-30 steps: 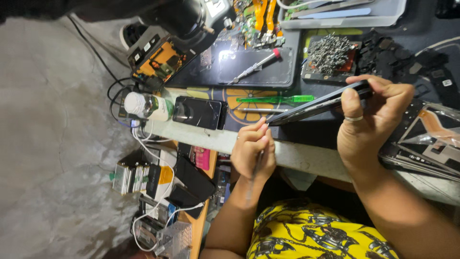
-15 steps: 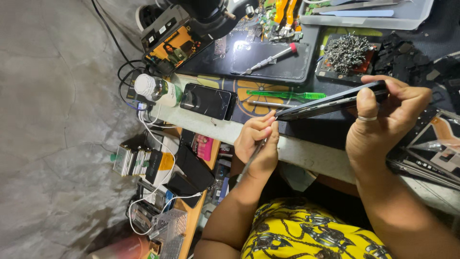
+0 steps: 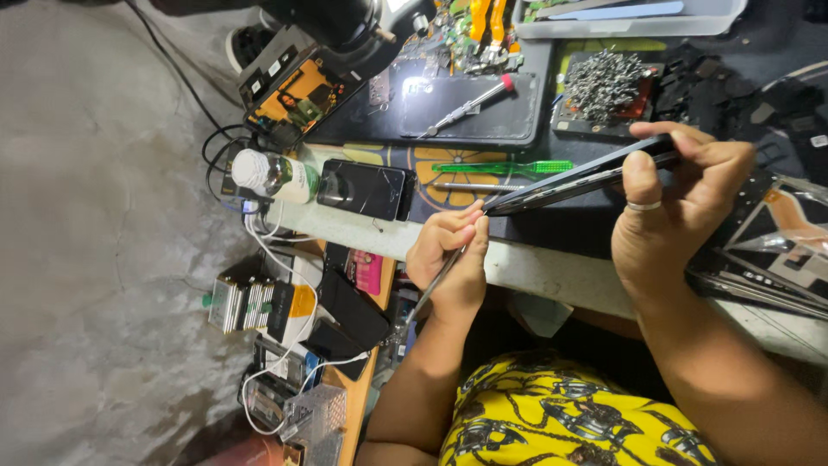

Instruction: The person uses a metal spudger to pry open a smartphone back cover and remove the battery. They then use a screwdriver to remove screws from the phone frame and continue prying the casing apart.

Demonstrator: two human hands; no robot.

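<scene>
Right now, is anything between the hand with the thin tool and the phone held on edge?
Nothing visible. The left hand brings its thin metal tool right to the lower end of the dark phone, which the right hand holds tilted above the bench edge.

The left hand (image 3: 448, 259) is curled into a loose fist, thumb and forefinger pinched together at the top — its forearm runs down and away. The right hand (image 3: 681, 207) sits higher, fingers bent over, thumb extended and pressing — a ring on one finger.
</scene>
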